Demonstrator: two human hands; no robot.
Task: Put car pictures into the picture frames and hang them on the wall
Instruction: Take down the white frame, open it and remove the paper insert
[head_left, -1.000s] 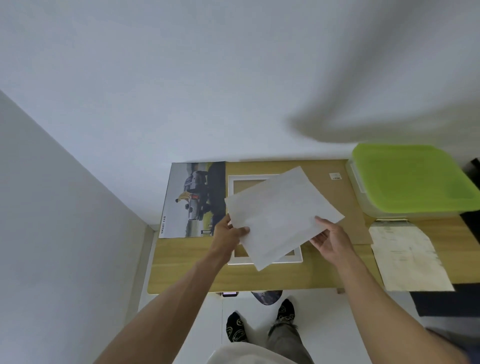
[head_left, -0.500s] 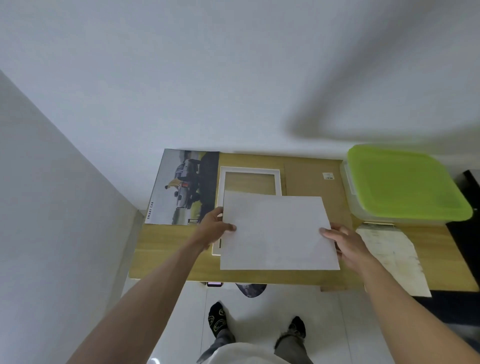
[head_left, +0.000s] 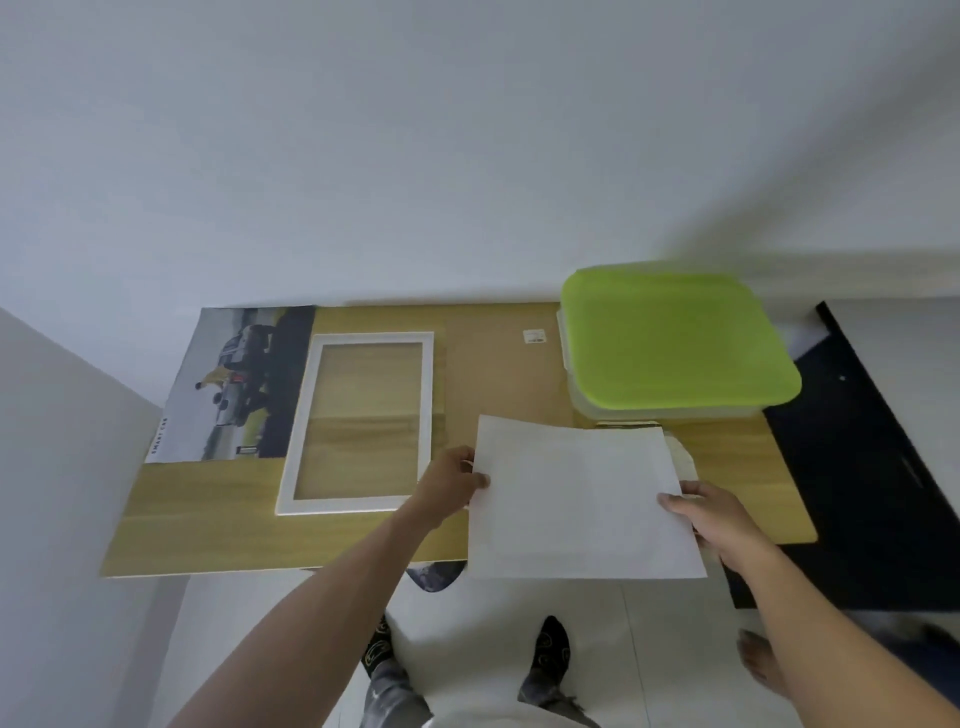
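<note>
I note a wooden table (head_left: 218, 519) across the middle of the frame, set against a white wall (head_left: 415, 156). At centre right, a clear plastic container with a green lid (head_left: 670, 338) rests on it. A black surface (head_left: 872, 467) adjoins the table's right edge. White floor tiles (head_left: 467, 623) fill the bottom.

The sheet (head_left: 582, 499) I'm holding is plain white. The frame (head_left: 358, 422) is white too, on my light wood-grain tabletop (head_left: 208, 519). The box lid (head_left: 675, 338) at the far right corner is lime green; my socks (head_left: 550, 649) are black, yellow-patterned.
</note>
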